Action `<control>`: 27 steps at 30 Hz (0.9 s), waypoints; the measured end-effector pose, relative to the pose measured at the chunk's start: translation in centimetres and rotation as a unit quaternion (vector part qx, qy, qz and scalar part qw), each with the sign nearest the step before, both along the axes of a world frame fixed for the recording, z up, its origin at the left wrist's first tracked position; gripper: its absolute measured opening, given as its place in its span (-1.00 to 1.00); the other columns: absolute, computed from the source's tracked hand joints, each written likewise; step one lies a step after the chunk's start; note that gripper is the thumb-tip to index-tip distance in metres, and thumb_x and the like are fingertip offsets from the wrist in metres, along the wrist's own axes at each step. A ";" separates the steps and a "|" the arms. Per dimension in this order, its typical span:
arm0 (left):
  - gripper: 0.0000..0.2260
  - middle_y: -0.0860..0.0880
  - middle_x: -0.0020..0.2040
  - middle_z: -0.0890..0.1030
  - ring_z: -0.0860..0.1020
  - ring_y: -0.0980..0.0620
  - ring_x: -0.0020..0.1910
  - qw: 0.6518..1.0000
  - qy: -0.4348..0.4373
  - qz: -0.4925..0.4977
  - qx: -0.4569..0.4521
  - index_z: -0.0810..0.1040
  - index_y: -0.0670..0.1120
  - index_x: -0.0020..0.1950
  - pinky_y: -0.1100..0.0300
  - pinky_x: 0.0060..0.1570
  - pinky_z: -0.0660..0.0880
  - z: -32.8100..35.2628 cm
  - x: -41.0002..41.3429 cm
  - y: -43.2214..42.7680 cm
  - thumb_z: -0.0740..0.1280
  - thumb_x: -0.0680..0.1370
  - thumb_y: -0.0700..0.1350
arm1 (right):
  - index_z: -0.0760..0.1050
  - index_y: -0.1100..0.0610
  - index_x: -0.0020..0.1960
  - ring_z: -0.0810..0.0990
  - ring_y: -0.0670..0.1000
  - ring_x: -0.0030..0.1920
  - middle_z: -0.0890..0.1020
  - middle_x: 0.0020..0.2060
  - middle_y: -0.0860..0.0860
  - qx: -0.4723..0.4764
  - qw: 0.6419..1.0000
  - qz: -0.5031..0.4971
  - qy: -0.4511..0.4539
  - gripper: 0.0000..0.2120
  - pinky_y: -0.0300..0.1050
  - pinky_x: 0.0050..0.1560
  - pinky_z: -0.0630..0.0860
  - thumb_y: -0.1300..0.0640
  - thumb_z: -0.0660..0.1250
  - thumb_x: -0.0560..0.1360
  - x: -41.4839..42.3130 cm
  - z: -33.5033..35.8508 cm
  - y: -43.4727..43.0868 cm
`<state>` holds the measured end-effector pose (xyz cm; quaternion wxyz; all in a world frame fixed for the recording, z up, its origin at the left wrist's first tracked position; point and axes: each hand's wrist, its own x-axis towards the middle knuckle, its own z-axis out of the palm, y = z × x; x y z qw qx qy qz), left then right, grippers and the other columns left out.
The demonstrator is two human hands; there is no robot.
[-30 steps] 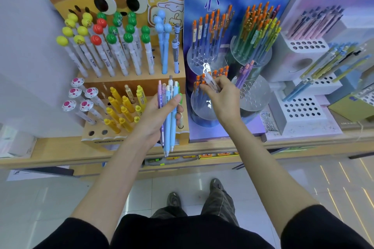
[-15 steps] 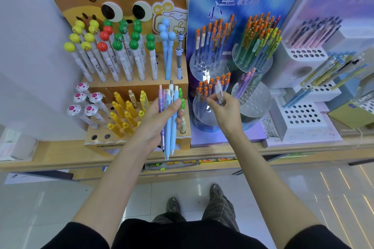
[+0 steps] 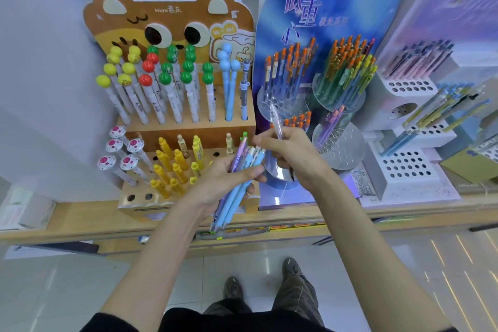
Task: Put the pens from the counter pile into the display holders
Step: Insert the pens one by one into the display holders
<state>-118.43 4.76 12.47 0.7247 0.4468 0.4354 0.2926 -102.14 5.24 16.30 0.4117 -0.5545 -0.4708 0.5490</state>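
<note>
My left hand point(image 3: 223, 183) grips a bundle of pens point(image 3: 237, 186), mostly light blue with a purple one, in front of the brown cat display stand point(image 3: 188, 129). My right hand point(image 3: 293, 153) holds a single clear pen point(image 3: 276, 121) upright and reaches its fingertips toward the top of the bundle. Just behind my right hand stand the clear round holders point(image 3: 339, 148) of the blue display, holding orange-capped and purple pens.
White perforated pen blocks point(image 3: 404, 167) with pastel pens stand to the right. Ball-topped and yellow pens fill the cat stand. The wooden counter edge point(image 3: 80, 221) runs across below the displays. My shoes show on the tiled floor.
My right hand came back from the clear holder to the left, toward the bundle, still holding the clear pen. My left hand tilted the bundle to the right.
</note>
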 end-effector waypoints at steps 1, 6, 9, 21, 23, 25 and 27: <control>-0.64 -0.07 -0.21 0.69 0.59 0.05 -0.36 1.000 0.008 -0.006 0.005 0.58 -0.09 0.03 0.27 -0.36 0.52 0.0 -0.1 0.1 0.51 0.29 -0.01 | 0.57 0.28 -0.12 0.31 -0.16 -0.56 0.44 -0.59 -0.17 -0.004 1.000 0.006 0.002 -0.90 -0.39 -0.57 0.22 0.22 0.38 0.50 -0.1 0.0 0.0; -0.78 -0.04 -0.26 0.69 0.63 0.10 -0.31 0.998 0.039 -0.045 0.036 0.58 -0.10 -0.03 0.30 -0.34 0.52 0.0 -0.1 0.1 0.48 0.38 -0.10 | 0.53 0.28 -0.26 0.38 -0.22 -0.64 0.48 -0.63 -0.12 -0.001 0.999 0.052 0.000 -0.84 -0.46 -0.57 0.26 0.30 0.38 0.49 -0.8 0.4 0.4; -0.72 -0.05 -0.27 0.68 0.60 0.08 -0.34 0.997 0.048 -0.051 0.028 0.57 -0.09 -0.01 0.29 -0.35 0.52 0.0 -0.2 0.3 0.48 0.35 -0.03 | 0.52 0.29 -0.28 0.34 -0.20 -0.63 0.44 -0.62 -0.12 0.031 0.999 -0.006 0.028 -0.81 -0.44 -0.56 0.25 0.26 0.38 0.50 -0.6 0.4 0.7; -0.83 -0.03 -0.29 0.65 0.54 0.09 -0.41 0.993 0.093 -0.065 0.011 0.57 -0.13 0.08 0.28 -0.38 0.49 -0.5 -0.5 0.9 0.39 0.53 -0.11 | 0.49 0.02 -0.39 0.14 -0.08 -0.54 0.23 -0.57 -0.10 0.114 0.956 -0.249 0.102 -0.69 -0.26 -0.57 0.07 0.12 0.38 0.52 7.1 1.6 0.6; -0.83 -0.04 -0.28 0.65 0.55 0.07 -0.37 0.993 0.099 -0.063 0.015 0.57 -0.14 0.08 0.26 -0.36 0.49 -0.3 -0.4 1.0 0.39 0.53 -0.12 | 0.41 0.05 -0.35 0.14 -0.06 -0.54 0.23 -0.57 -0.10 0.120 0.947 -0.281 0.096 -0.71 -0.24 -0.55 0.09 0.09 0.40 0.51 8.3 1.4 0.3; -0.83 -0.04 -0.27 0.65 0.57 0.02 -0.30 0.994 0.098 -0.049 0.020 0.57 -0.15 0.10 0.23 -0.33 0.50 -0.3 -0.3 1.2 0.38 0.54 -0.12 | 0.39 0.08 -0.31 0.17 -0.06 -0.55 0.30 -0.58 -0.07 0.132 0.944 -0.297 0.059 -0.72 -0.25 -0.55 0.13 0.08 0.40 0.50 8.5 0.8 0.1; -0.83 -0.03 -0.28 0.64 0.55 0.02 -0.32 0.996 0.085 -0.023 0.013 0.57 -0.14 0.09 0.22 -0.34 0.48 -0.3 0.0 1.2 0.37 0.54 -0.12 | 0.40 0.15 -0.29 0.27 -0.10 -0.58 0.46 -0.53 0.01 0.132 0.941 -0.311 0.016 -0.73 -0.28 -0.56 0.20 0.08 0.38 0.52 7.9 -0.4 0.1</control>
